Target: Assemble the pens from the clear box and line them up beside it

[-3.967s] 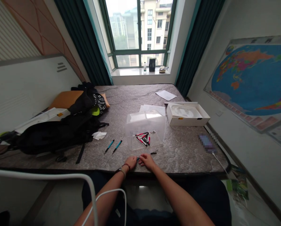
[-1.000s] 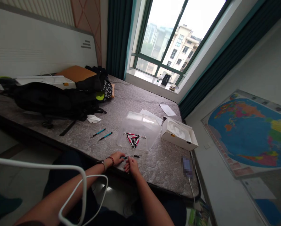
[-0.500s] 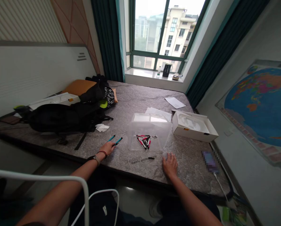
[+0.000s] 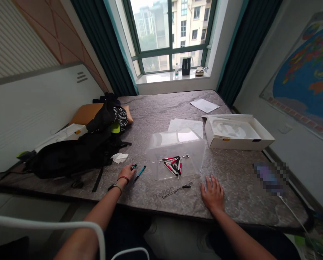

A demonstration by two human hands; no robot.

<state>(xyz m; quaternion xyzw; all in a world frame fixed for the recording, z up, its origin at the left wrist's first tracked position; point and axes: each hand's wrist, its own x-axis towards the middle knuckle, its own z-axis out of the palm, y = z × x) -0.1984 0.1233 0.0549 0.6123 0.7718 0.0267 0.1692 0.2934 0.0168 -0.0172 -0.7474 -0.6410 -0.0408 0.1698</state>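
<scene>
My left hand [image 4: 127,172] rests low over the mattress with its fingers closed around a dark-tipped teal pen [image 4: 134,167], most of which is hidden under the hand. Just right of it a second teal pen [image 4: 140,173] lies slanted on the mattress. My right hand [image 4: 213,195] lies flat, palm down, fingers spread and holding nothing. Between the hands stands a clear plastic box [image 4: 195,159]. Several red, black and white pens [image 4: 173,165] lie in a rough triangle at it, with small metal pieces [image 4: 186,156] beside them. A small black piece [image 4: 186,186] lies in front of the box.
A grey mattress [image 4: 156,108] carries everything. To the left are a black backpack [image 4: 69,155] and a crumpled tissue [image 4: 119,157]. White papers [image 4: 187,126] lie behind the plastic box. An open white carton [image 4: 240,143] and a blurred phone [image 4: 268,177] with a cable are at right.
My left hand has moved from the right teal pen to the left one, leaving the right pen lying on the mattress. My right hand stays flat. The view has shifted.
</scene>
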